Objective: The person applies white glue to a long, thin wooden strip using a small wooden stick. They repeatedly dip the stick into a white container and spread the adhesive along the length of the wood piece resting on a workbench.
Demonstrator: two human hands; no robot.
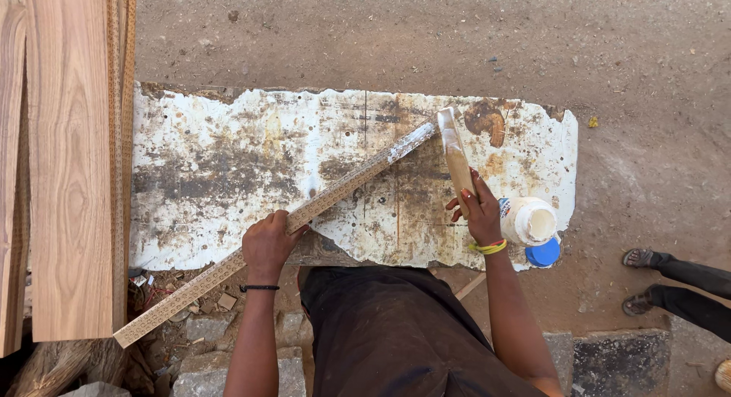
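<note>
Your left hand (266,246) grips the long strip (304,213), which lies slanted across the stained white board (213,176). Your right hand (481,211) is closed on a flat stick (455,157) whose tip meets the strip's far end; an open white bottle (528,220) stands just beside that hand.

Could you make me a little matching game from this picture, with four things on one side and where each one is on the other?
Things:
1. long wooden strip
2. flat wooden stick
3. white bottle
4. blue cap

Places:
A. held in the right hand, its tip by the strip's far end
B. standing open near the worktop's right edge
C. gripped by the left hand, lying slantwise across the worktop
D. lying just below the bottle

Pairs: 1-C, 2-A, 3-B, 4-D
</note>
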